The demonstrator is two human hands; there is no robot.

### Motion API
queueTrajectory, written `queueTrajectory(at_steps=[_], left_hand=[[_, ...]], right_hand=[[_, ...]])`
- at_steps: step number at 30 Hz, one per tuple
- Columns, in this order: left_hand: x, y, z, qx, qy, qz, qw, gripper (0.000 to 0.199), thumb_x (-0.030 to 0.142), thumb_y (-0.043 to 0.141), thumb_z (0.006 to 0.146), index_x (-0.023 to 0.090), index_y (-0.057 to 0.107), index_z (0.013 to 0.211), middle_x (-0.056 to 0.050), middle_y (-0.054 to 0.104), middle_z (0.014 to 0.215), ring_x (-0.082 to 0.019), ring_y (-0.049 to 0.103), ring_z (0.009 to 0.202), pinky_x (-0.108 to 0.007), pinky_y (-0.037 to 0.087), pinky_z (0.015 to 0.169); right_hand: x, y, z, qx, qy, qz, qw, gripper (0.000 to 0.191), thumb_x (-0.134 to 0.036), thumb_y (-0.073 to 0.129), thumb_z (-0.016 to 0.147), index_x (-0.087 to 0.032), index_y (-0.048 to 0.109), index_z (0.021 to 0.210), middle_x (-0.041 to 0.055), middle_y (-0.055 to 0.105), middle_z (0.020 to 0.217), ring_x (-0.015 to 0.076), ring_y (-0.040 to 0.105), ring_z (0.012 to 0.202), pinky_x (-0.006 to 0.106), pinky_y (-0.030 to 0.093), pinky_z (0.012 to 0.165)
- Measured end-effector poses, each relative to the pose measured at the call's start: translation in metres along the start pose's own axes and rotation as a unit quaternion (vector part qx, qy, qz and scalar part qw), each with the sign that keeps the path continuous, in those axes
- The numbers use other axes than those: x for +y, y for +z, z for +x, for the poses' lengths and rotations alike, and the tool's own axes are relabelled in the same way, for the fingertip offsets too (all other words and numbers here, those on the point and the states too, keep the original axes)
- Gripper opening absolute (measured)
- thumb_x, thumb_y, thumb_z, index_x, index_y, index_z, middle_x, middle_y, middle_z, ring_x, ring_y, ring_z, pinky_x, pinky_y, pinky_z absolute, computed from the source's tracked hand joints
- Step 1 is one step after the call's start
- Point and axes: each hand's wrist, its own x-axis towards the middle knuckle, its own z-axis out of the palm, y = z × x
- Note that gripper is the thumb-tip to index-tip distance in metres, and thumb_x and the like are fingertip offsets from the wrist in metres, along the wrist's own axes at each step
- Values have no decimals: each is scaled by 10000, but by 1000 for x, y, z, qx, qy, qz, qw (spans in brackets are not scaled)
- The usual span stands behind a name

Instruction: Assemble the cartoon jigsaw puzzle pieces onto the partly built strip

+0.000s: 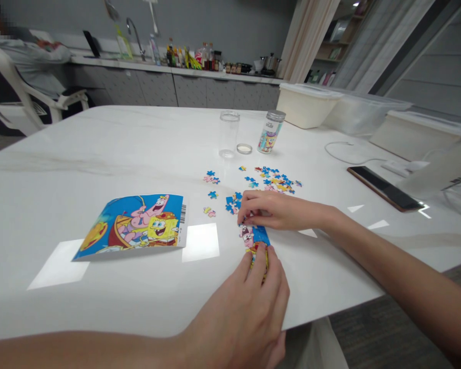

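L hand (249, 312): I'm seeing it at 6 o'clock, fingers curled down, pinning the near edge of the joined puzzle strip (256, 241).
R hand (274, 210): coming in from 3 o'clock, fingertips closing on the strip's far end; can't tell if a piece is pinched under them.
Strip: lying flat on the white table (100, 154), btwn both hands.
Risk: I'm judging uneven pressing could be buckling the strip, popping joints apart.
Loose pieces (271, 179): scattered at 12, just beyond R hand; a sweep could be knocking them off.
Ref picture (134, 225): at 9 o'clock.
Empty jar (229, 134) and jar w/ label (270, 132): further out at 12.

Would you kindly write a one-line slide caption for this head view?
Both hands, left hand and right hand, press on a joined puzzle section beside the reference picture and loose pieces.
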Motion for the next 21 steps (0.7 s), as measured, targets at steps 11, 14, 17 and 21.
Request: queueTrajectory(at_steps=[11,14,17,21], left_hand=[[0,1,0,-3,2,-2,1000,598,446,402,886,-2,528,1262,-246,563,1311,-349,542,1185,-439,352,1000],[0,1,0,-3,3,-3,1000,600,449,405,883,1,527,1265,-243,561,1314,-351,537,1191,-438,349,1003],[0,0,0,-3,1,-2,1000,596,453,408,883,6,535,1256,-239,568,1307,-356,541,1183,-440,346,1001],[0,-1,0,1,1,5,1000,588,448,405,883,4,540,1244,-235,582,1288,-357,557,1152,-435,355,989]], right_hand=[[-2,-1,0,4,-4,-4,1000,201,-91,487,916,-185,651,985,52,562,946,144,557,823,278,447,755],[-1,0,0,11,0,0,1000,194,-97,502,912,-185,644,1010,54,563,968,139,552,812,278,446,751],[-2,0,-1,17,-3,2,1000,146,-166,544,914,-182,650,1012,51,556,970,129,539,772,275,446,731],[-6,-1,-3,6,-7,0,1000,116,-271,651,862,-180,679,930,39,550,928,144,544,803,279,445,734]])
